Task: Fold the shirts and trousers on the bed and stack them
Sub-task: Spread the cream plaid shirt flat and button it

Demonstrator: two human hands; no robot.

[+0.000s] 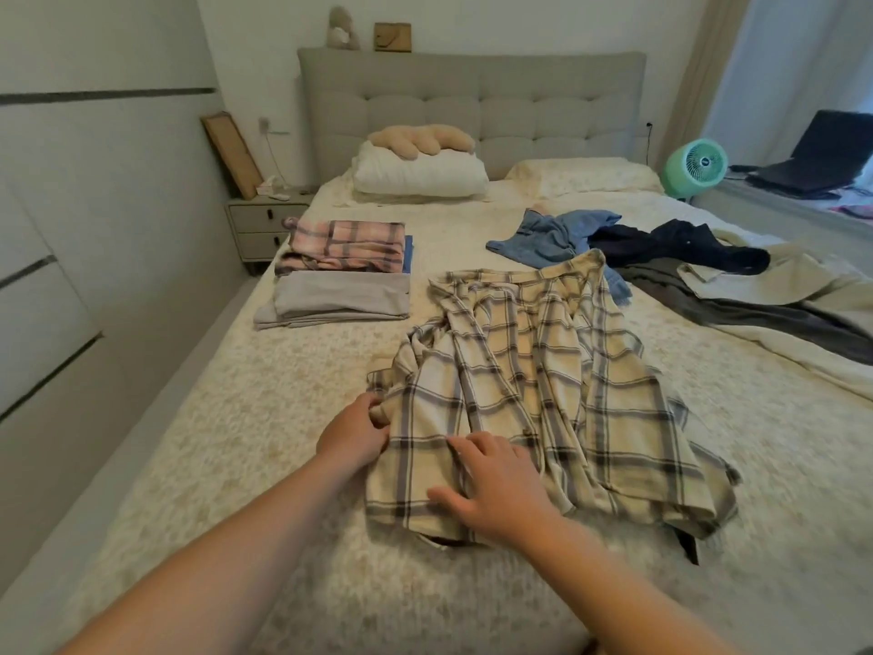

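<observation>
A cream plaid shirt (534, 385) lies rumpled in the middle of the bed (264, 418). My left hand (354, 430) pinches a fold of cloth at its near left edge. My right hand (496, 489) lies on the shirt's lower hem with its fingers spread and slightly bent. At the left stands a folded stack: a pink plaid garment (345, 245) on top of grey folded clothes (338, 300). Unfolded blue jeans (552, 236), a dark navy garment (680, 245) and a grey garment (756, 309) lie in a heap at the right.
A white pillow (420, 174) with a beige plush toy (420, 139) sits by the headboard. A cream duvet (803, 286) is bunched at the right edge. A nightstand (264, 224) stands left of the bed, and a green fan (694, 167) and a laptop (817, 153) to the right.
</observation>
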